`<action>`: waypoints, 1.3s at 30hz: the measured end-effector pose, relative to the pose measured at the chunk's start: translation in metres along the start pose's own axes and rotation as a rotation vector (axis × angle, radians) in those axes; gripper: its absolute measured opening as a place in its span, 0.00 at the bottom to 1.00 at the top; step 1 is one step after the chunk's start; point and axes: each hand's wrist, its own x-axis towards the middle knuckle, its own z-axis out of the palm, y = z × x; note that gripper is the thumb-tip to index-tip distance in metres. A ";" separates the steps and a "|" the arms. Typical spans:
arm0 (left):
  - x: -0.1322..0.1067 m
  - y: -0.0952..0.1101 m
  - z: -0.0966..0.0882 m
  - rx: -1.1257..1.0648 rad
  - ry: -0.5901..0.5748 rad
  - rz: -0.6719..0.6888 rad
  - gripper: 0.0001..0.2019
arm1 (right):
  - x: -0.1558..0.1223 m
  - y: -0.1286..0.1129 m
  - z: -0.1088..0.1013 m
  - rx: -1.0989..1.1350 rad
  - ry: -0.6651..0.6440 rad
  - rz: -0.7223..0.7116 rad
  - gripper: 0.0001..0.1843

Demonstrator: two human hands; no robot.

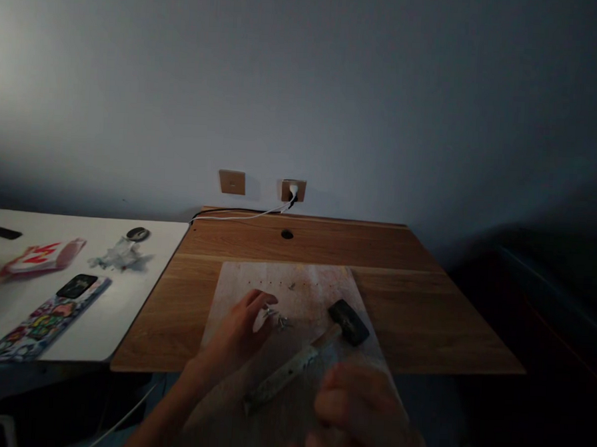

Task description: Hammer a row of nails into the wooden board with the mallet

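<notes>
My left hand (246,324) rests over a worn wooden board (235,277), thumb and fingers apart and curved around a small pile of silvery nails or screws (282,321). Its fingertips are close to the pile; whether they touch it I cannot tell. A hammer (291,370) with a black head and a scuffed wooden handle lies slantwise on the board, right of the pile. Nearer to me, my right hand (358,413) is smeared by motion, fingers curled; whether it holds anything is unclear. A row of small dark marks crosses the board's far part, with one small metal piece (291,286) among them.
Under the board is a wooden desk (433,324) with a cable hole (286,234). A white table (122,334) adjoins it on the left, bearing a patterned phone (48,317), a red-and-white packet (46,256) and a crumpled clear bag (121,254). Cables run to a wall socket (286,191).
</notes>
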 end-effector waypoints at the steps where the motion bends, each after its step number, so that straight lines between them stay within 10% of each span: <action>1: 0.011 -0.002 0.003 0.133 -0.053 0.059 0.15 | 0.007 0.002 0.003 -0.042 0.001 -0.058 0.06; 12: 0.095 -0.010 0.034 0.563 -0.251 0.063 0.16 | -0.043 0.031 0.051 0.032 0.083 0.177 0.15; 25: 0.021 -0.041 -0.020 0.215 -0.037 -0.035 0.16 | -0.042 0.036 0.063 0.056 0.121 0.294 0.11; 39: -0.007 -0.036 -0.014 0.299 -0.055 -0.061 0.12 | -0.003 0.019 0.041 0.103 0.035 0.252 0.12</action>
